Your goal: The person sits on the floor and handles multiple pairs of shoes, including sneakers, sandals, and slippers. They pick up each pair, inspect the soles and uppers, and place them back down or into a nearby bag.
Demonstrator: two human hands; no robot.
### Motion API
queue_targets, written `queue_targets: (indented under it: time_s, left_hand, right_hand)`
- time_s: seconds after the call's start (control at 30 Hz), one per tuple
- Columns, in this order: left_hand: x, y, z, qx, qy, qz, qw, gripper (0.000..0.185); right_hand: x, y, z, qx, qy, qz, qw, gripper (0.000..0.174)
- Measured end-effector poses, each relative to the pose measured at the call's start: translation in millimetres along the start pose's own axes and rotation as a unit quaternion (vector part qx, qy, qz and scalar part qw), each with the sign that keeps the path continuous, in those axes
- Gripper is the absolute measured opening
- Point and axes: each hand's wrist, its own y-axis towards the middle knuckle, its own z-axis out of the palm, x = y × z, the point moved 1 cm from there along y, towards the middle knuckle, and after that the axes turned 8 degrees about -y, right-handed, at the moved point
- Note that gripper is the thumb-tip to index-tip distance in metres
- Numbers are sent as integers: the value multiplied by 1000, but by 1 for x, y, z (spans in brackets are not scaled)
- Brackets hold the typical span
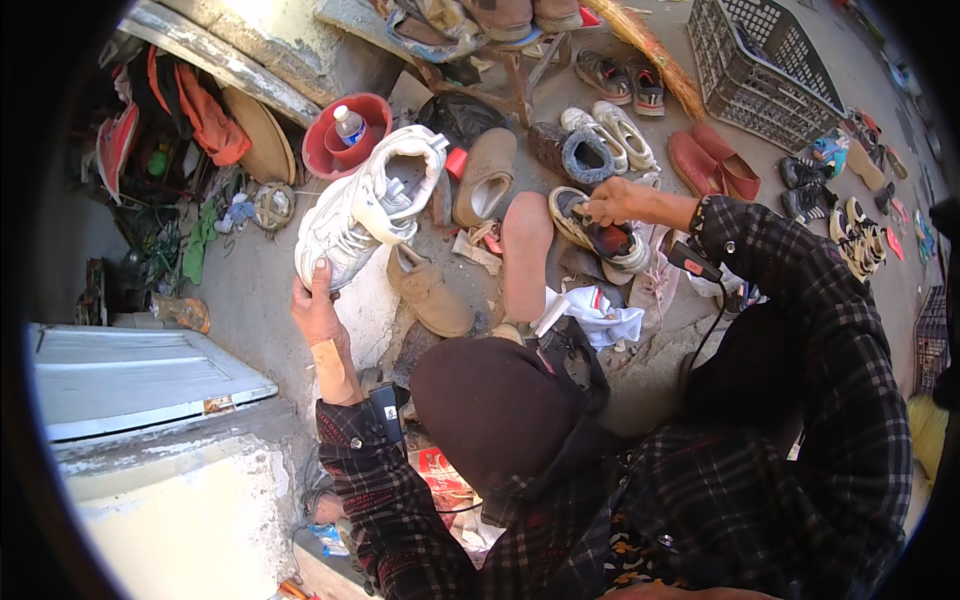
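My left hand (319, 304) grips a white lace-up sneaker (360, 206) by its toe, thumb on top, with its opening tilted up and away. Over a dark shoe with a pale rim (634, 251), my right hand (619, 201) has its fingertips bunched at the opening. Whether they pinch the shoe or a small tan piece cannot be made out. Between the hands a pinkish shoe sole (526, 255) lies face up. Near it are a tan clog (486, 176), a brown slip-on shoe (431, 292) and a white cloth (604, 311).
A red basin (315, 146) with a bottle (349, 126) stands beyond the left hand. Red slip-on shoes (697, 165), a fleece-lined shoe (551, 146), a black plastic crate (757, 97) and a straw broom (660, 64) are farther off. A whitish wooden panel (142, 375) borders the left.
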Motion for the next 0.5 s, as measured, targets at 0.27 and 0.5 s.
queue_targets:
  time_s: [0.27, 0.5]
  left_hand:
    - [-74, -4, 140, 287, 56, 7, 956, 45]
    - [-50, -36, 232, 430, 93, 24, 898, 38]
  right_hand:
    - [47, -62, -75, 72, 285, -121, 948, 89]
    - [-33, -113, -53, 28, 301, -86, 949, 99]
